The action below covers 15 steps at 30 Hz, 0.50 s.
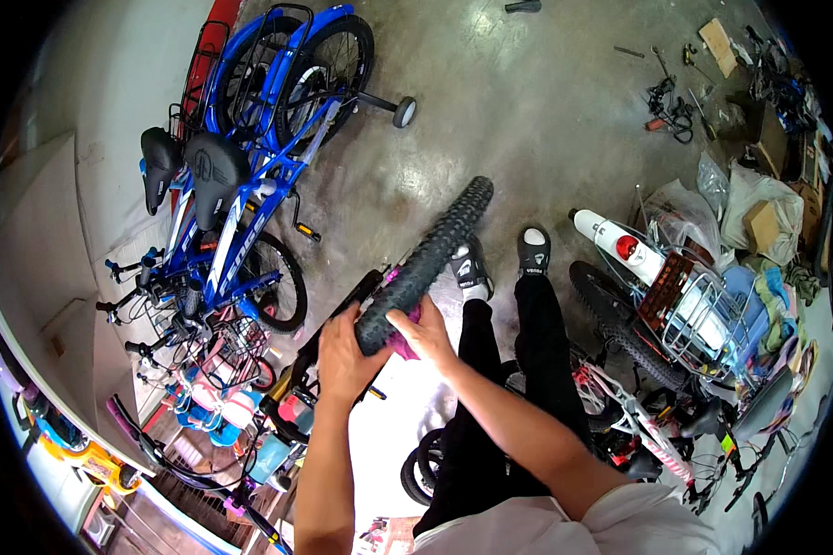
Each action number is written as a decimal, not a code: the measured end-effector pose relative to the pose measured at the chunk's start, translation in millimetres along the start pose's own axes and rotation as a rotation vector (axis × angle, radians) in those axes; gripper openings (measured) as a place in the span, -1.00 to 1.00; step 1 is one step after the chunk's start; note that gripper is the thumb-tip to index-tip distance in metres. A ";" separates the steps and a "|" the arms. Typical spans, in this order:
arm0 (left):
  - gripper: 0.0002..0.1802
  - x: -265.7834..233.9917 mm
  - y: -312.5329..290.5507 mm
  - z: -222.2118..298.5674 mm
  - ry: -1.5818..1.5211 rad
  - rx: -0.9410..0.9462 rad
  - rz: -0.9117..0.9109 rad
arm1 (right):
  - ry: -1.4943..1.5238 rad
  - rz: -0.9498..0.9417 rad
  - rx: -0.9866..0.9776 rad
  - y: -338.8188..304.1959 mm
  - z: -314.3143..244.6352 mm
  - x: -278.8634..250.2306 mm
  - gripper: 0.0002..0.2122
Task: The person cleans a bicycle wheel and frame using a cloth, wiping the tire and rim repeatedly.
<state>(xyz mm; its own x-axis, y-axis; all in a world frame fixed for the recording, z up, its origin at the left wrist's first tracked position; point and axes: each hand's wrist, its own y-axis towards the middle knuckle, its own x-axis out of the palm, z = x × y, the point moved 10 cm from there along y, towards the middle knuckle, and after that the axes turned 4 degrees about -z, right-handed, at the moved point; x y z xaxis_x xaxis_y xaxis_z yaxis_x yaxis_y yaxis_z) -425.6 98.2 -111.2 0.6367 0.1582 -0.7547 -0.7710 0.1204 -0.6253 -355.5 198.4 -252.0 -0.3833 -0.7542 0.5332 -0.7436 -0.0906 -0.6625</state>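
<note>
A bicycle wheel with a black knobby tyre (432,242) stands nearly edge-on in front of me, slanting from lower left to upper right. My left hand (344,356) is closed against the left side of its near end. On the other side, my right hand (423,335) grips the tyre, its thumb lying on the tread and its other fingers lower down. Something magenta (401,347) shows beneath the right hand; whether it is rim or cloth I cannot tell. Dark and gold-coloured bicycle parts (282,393) lie just left of my left hand.
Blue bicycles (241,199) lean together at the left, with a training wheel (404,113) sticking out. A white bicycle fender (618,242) and a wire basket (708,319) are at the right. Loose tools and parts (668,109) lie on the far right floor. Small tyres (421,467) lie near my legs.
</note>
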 end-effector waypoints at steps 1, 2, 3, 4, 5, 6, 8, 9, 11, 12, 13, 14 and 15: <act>-0.17 15.1 8.2 -20.9 -0.083 -0.112 -0.017 | -0.105 -0.108 -0.024 -0.2 -7.3 1.8 -0.46; -0.35 7.7 5.7 -30.2 -0.008 -0.051 0.140 | -0.106 -0.067 -0.074 0.2 -21.9 -9.0 -0.53; -0.38 4.2 3.6 -38.8 -0.040 -0.058 0.141 | -0.106 -0.019 -0.116 -3.2 -33.9 -26.8 -0.59; -0.40 0.8 4.2 -44.7 -0.030 -0.070 0.161 | 0.024 -0.008 0.060 0.3 -20.7 -58.0 -0.68; -0.42 0.8 3.2 -50.4 -0.017 -0.085 0.166 | 0.158 0.012 0.247 1.8 -7.7 -92.5 -0.76; -0.46 -0.4 2.4 -55.4 -0.055 -0.080 0.182 | 0.179 0.120 0.167 8.6 -25.5 -124.2 -0.81; -0.44 -3.8 5.2 -62.4 -0.044 -0.097 0.187 | 0.285 0.260 0.039 43.0 -79.8 -171.4 -0.83; -0.43 -2.6 1.4 -68.5 -0.035 -0.116 0.175 | 0.379 0.301 0.031 59.9 -95.2 -188.2 -0.81; -0.41 -0.5 4.0 -65.9 -0.041 -0.106 0.185 | 0.470 0.198 0.005 107.3 -124.4 -216.6 -0.78; -0.41 0.6 4.5 -63.6 -0.042 -0.099 0.191 | 0.461 0.213 -0.022 128.7 -142.9 -220.9 -0.80; -0.41 0.2 2.4 -62.7 -0.038 -0.099 0.198 | 0.455 0.224 -0.042 146.1 -156.5 -220.7 -0.81; -0.41 0.7 3.1 -56.0 -0.025 -0.071 0.218 | 0.353 0.213 -0.050 162.7 -162.9 -225.4 -0.81; -0.41 4.8 5.5 -53.6 -0.023 -0.063 0.214 | 0.247 0.198 -0.060 183.6 -164.6 -230.1 -0.80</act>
<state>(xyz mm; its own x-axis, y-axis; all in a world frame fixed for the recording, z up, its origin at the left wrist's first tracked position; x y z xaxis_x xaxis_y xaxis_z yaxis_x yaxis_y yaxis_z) -426.3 47.1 -128.9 0.4577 0.1963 -0.8672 -0.8861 0.0204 -0.4630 -494.0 462.4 -409.8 -0.6400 -0.5718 0.5133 -0.6692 0.0865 -0.7380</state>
